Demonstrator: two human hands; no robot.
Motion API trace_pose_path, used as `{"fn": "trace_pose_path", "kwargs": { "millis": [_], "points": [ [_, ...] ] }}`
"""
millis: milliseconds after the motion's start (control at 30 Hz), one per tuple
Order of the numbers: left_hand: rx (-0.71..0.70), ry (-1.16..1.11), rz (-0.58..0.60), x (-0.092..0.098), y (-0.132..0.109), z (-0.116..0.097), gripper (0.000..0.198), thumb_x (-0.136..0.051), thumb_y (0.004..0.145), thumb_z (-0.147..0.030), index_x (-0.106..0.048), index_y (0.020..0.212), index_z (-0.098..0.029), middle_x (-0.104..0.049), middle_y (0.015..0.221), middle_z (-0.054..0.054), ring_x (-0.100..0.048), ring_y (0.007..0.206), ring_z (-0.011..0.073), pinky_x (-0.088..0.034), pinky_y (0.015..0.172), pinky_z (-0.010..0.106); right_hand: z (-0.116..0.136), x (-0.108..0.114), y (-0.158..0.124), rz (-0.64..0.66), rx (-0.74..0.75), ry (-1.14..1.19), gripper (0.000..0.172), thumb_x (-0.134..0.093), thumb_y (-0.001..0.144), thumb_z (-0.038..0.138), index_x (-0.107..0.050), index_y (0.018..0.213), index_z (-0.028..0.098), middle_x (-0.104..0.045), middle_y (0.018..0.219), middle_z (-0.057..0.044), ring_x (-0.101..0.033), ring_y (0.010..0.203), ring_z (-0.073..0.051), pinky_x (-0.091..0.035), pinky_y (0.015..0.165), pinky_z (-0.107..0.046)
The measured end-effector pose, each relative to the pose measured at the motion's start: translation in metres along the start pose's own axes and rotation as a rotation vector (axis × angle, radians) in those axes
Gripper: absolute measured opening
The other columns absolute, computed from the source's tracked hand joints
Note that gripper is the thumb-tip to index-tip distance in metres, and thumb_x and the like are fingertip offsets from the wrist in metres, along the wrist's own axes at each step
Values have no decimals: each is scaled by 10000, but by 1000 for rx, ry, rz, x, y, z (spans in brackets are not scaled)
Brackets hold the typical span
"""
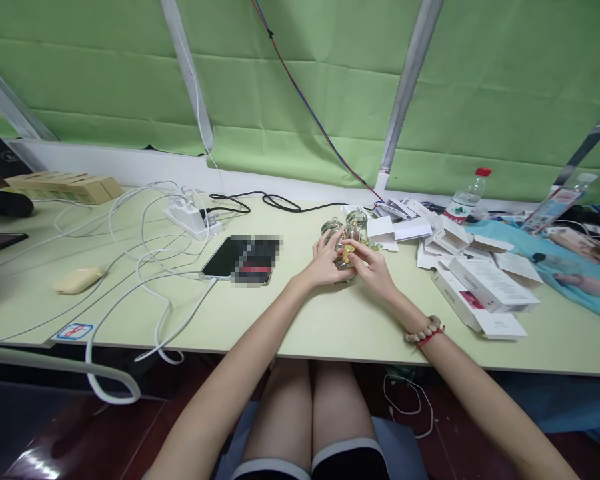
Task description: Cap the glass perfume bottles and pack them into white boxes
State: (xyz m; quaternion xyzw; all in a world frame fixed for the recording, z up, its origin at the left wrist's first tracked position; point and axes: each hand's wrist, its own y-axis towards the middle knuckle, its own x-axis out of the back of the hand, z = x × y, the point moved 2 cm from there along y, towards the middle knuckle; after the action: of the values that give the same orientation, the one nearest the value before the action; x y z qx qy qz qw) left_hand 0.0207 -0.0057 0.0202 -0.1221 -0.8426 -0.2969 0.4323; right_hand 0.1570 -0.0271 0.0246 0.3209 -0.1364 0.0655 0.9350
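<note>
Both my hands meet at the middle of the pale green table (290,320) on a small clear glass jar (341,248) with a gold-coloured cap (349,251). My left hand (324,263) wraps its fingers round the jar's left side. My right hand (375,267) pinches the gold cap from the right; a bead bracelet sits on that wrist. Behind them stand more small glass jars (356,220).
A dark phone (223,259) lies left of my hands, with white cables (145,267) and a power strip (193,219) beyond it. White boxes (480,287), a water bottle (465,199) and a blue cloth (555,267) fill the right side. A wooden tray (65,187) stands far left.
</note>
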Motion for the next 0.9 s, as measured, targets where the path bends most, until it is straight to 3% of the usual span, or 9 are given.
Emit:
{"fn": "trace_pose_path", "kwargs": {
  "millis": [233, 300, 400, 733, 900],
  "points": [
    [-8, 48, -33, -2, 2, 4, 341, -642, 683, -456, -672, 956, -254, -210, 1524, 1, -67, 1410, 359, -188, 1111, 560, -2, -1, 3, 31, 0, 64, 404, -529, 847, 462, -575, 1184, 244, -651, 1123, -74, -621, 1008, -198, -490, 893, -354],
    [-3, 74, -39, -3, 3, 5, 289, -661, 667, -433, -689, 876, -235, -196, 1528, 8, -84, 1404, 370, -201, 1103, 561, -4, 0, 5, -19, 15, -24, 443, -625, 773, 456, -585, 1152, 229, -644, 1132, -81, -618, 985, -205, -492, 881, -363],
    [-13, 96, -77, -4, 3, 3, 237, -685, 640, -397, -702, 801, -224, -214, 1521, 9, -110, 1398, 369, -204, 1104, 538, -8, 3, 5, -133, 4, -155, 401, -719, 672, 415, -641, 995, 191, -687, 975, -78, -627, 869, -211, -506, 822, -373],
    [-15, 93, -126, -3, 5, 3, 298, -698, 620, -412, -715, 863, -241, -299, 1485, 26, -177, 1382, 348, -211, 1103, 527, -9, 4, 5, -141, 24, -149, 308, -649, 736, 360, -686, 986, 185, -714, 985, -80, -646, 855, -207, -514, 817, -379],
    [-22, 88, -127, -5, 5, 4, 371, -703, 623, -461, -709, 933, -257, -307, 1481, 17, -173, 1385, 340, -202, 1107, 523, -10, 5, 7, -86, -21, 46, 394, -654, 744, 427, -657, 1064, 198, -702, 1042, -87, -668, 885, -210, -535, 841, -388]
  ]
}}
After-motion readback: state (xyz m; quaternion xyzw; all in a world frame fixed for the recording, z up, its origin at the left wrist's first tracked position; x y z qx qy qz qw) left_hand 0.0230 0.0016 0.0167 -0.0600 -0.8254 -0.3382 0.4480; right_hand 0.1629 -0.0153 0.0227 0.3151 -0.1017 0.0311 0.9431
